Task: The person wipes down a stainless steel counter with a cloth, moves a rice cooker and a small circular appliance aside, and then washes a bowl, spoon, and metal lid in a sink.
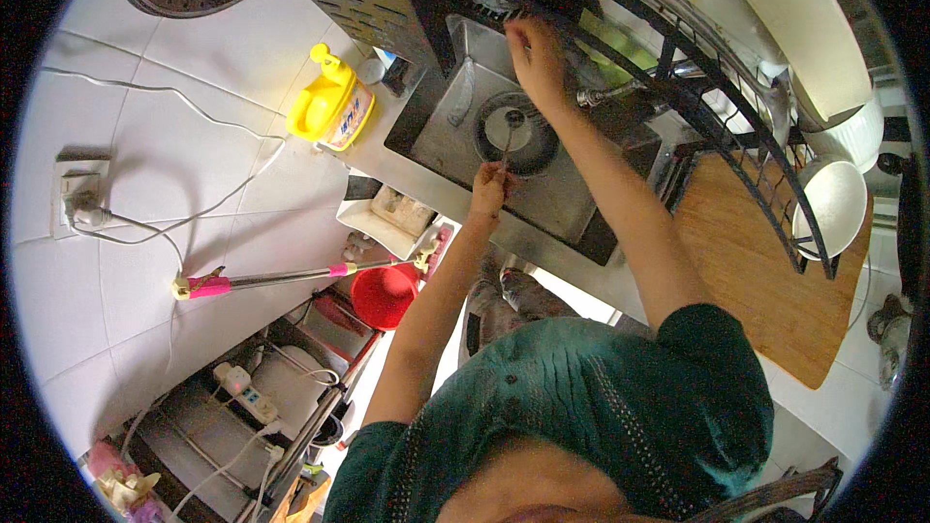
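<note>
My left hand (490, 192) grips the thin handle of a long utensil (508, 142), which looks like a ladle. Its small dark head reaches over a dark round pan (541, 160) in the stainless-steel sink (574, 211). Within the pan shows a pale round surface (498, 131), perhaps a bowl. My right hand (535, 62) is raised at the sink's far side, beside the black metal rack, with its fingers bent; whether it holds anything cannot be told. A faucet (599, 96) juts out to the right of my right forearm.
The black rack (726, 116) arcs over the sink, with a white bowl (830, 211) at its end. A yellow bottle (330, 105) stands at the left counter edge. A wooden board (755, 254) lies at right. Below left are a mop (276, 278) and a red bucket (385, 296).
</note>
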